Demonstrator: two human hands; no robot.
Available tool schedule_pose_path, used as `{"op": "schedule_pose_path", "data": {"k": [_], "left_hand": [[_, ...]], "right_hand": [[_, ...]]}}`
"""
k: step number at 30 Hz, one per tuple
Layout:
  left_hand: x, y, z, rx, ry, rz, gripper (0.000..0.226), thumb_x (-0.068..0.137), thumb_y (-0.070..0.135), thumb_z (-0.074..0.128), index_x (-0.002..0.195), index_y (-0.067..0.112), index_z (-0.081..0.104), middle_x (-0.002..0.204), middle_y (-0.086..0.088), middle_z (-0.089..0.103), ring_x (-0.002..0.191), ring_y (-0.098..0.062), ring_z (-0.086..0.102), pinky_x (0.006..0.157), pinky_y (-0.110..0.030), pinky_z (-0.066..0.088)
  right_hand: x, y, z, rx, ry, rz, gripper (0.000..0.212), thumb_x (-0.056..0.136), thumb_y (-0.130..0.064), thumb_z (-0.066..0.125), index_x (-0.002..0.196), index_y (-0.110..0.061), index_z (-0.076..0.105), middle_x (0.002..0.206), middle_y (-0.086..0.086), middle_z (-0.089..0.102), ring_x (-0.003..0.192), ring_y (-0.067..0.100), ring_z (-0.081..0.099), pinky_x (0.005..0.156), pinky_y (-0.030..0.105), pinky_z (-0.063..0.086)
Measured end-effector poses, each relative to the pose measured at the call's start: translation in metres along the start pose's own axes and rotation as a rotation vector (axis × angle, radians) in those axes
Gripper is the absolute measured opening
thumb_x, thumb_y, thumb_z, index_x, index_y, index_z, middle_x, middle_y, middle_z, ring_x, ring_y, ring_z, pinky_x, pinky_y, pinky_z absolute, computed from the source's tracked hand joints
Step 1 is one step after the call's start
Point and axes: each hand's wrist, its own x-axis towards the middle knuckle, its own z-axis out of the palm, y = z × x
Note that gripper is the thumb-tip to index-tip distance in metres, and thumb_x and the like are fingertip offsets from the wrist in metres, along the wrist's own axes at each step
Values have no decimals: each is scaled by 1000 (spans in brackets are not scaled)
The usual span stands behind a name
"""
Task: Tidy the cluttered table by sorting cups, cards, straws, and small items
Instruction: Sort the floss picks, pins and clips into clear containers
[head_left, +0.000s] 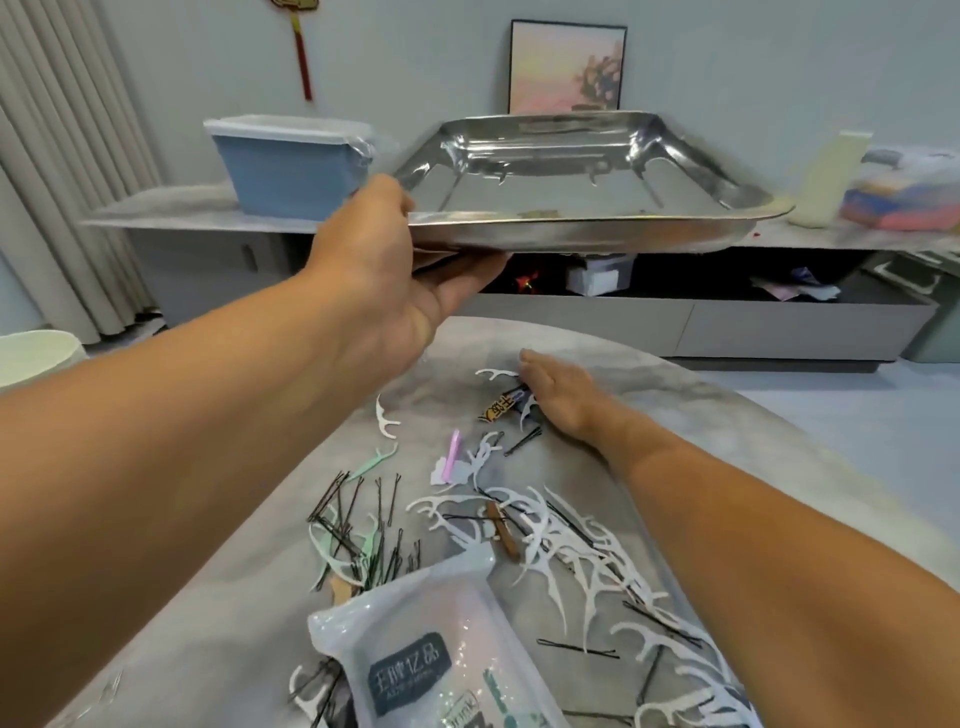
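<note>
My left hand (387, 275) grips the near left rim of a shiny metal tray (582, 228) and holds it in the air above the far end of the grey table (675, 395), thumb on top, fingers underneath. My right hand (558, 397) lies flat on the table with straight fingers, touching a small dark wrapper (498, 408) and a white floss pick (496, 373). White floss picks (561, 540), green floss picks (337, 551) and black hairpins (358, 525) are scattered across the table. A pink clip (453, 457) lies in the middle.
A clear plastic pouch (426, 660) with printed labels lies at the near edge. Behind the table runs a low cabinet (675, 322) carrying a blue bin (291, 166), a pale cup stack (831, 176) and coloured packets (904, 202). A white bin (36, 356) stands at left.
</note>
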Motion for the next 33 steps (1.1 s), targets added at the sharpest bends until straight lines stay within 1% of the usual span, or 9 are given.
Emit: {"op": "schedule_pose_path", "data": {"k": [7,13,15,19,22,25,28,30,33], "left_hand": [[2,-17,-9,-1,8,-31,20,98,6,39,109,1,55,111,-26,66,88,-37,70,75,-54,62],[-15,-34,-12,24,47,-87,15,101,7,38,102,4,53,104,-23,65,90,-35,68,82,-55,60],[-20,-44,-15,16,78,-135,13,100,3,38,95,3,51,96,-21,63,89,-34,68,84,-55,59],[-33,-70,-12,26,95,-229,16,97,-1,41,103,2,55,90,-18,67,85,-29,69,74,-46,62],[-36,-91,-8,63,108,-278,30,98,-1,42,125,1,57,102,-19,72,92,-29,71,69,-42,64],[-45,-110,0,44,152,-320,39,99,-3,41,135,3,52,114,-21,69,95,-33,70,61,-42,63],[-54,-125,6,3,198,-321,43,98,-7,41,137,8,51,118,-20,68,100,-35,69,63,-45,63],[-59,-136,8,-15,216,-301,45,97,-8,41,135,14,53,121,-18,68,103,-36,68,62,-44,63],[-65,-152,11,-62,285,-257,50,95,-9,42,137,18,52,126,-15,65,106,-36,66,61,-45,63]], "right_hand": [[-42,-40,15,-74,-209,-294,46,111,-34,28,154,-26,43,164,-7,33,152,12,25,124,28,13],[-131,-72,11,-29,-416,-401,65,102,-56,14,146,-25,51,156,-1,45,142,13,36,115,21,25],[-150,-77,15,32,-492,-387,54,107,-47,20,151,-30,46,159,-8,41,146,6,31,120,22,21],[-185,-60,2,85,-278,-365,49,107,-36,27,148,-25,51,156,-9,46,143,-1,35,121,29,26],[-213,-21,-20,-165,-164,-262,49,110,-42,25,155,-30,38,165,-9,29,150,-3,15,126,32,7],[-243,9,-42,-187,-214,-144,51,109,-47,23,159,-35,24,167,-16,16,147,-11,5,123,19,-5],[-254,10,-38,-185,-244,-189,53,110,-44,24,161,-30,23,168,-14,15,141,-17,0,113,8,-13],[-255,0,-27,-175,-257,-261,53,110,-43,23,160,-27,26,168,-10,20,146,-10,5,121,18,-9],[-254,-19,-13,-113,-248,-360,48,104,-41,28,147,-27,44,153,-4,43,142,7,32,123,40,15]]}}
